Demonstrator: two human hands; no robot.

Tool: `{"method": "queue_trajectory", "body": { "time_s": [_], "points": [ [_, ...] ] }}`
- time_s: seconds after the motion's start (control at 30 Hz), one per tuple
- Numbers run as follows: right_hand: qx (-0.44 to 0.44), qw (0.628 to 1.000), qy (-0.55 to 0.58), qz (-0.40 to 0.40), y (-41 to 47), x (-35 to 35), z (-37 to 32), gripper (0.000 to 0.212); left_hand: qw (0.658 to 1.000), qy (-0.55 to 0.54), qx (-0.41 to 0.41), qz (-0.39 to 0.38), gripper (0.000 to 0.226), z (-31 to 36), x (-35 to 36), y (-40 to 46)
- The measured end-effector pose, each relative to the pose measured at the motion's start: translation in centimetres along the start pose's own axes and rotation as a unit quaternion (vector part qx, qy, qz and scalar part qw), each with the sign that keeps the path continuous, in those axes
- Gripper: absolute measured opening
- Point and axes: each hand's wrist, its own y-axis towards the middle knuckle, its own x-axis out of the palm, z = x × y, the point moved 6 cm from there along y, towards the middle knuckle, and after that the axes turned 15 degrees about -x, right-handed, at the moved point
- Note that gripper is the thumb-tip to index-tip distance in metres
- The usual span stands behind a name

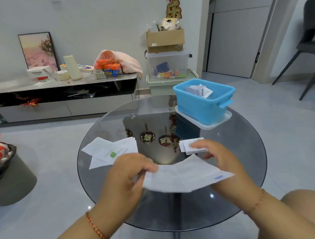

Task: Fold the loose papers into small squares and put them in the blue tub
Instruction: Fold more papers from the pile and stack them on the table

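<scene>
Above the round glass table [245, 160] I hold a white printed sheet [184, 176]. My left hand [128, 176] pinches its left edge between thumb and fingers. My right hand [218, 158] is at the sheet's right side, its fingers partly hidden behind the paper, so its grip is unclear. A small stack of folded squares [192, 145] lies just beyond my right hand. Loose flat papers [109, 150] lie on the table's left side. The blue tub [203, 103] stands at the table's far right on a clear lid, with several folded papers inside.
A dark stool [13, 181] with a red and white object stands to the left. A low TV cabinet [62, 98] with clutter runs along the far wall. Stacked storage boxes [168, 64] stand behind the table. A grey chair [310, 49] is at the far right. My knee [305, 212] shows bottom right.
</scene>
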Motion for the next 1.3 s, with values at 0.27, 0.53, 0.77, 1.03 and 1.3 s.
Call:
{"method": "queue_trajectory", "body": {
  "time_s": [0.27,0.53,0.77,1.03,1.3],
  "points": [
    [-0.054,0.984,-0.023,-0.169,-4.0,1.6,1.0,0.029,0.985,0.113,-0.062,-0.116,0.041,-2.2,2.7,-4.2],
    [0.082,0.981,-0.011,-0.176,-4.9,0.9,0.7,0.015,0.969,0.058,-0.219,-0.098,0.02,-2.8,2.7,-6.6],
    [0.144,0.97,-0.127,-0.146,-4.8,1.5,1.8,0.027,0.952,0.082,-0.293,-0.021,0.029,-2.8,3.3,-7.3],
    [0.18,0.962,-0.179,-0.099,-5.0,1.3,2.2,0.038,0.947,0.115,-0.301,-0.001,0.029,-2.6,3.4,-7.2],
    [0.187,0.956,-0.194,-0.113,-4.7,1.2,1.8,0.038,0.963,0.167,-0.207,0.042,0.034,-1.4,3.1,-6.7]
  ]
}}
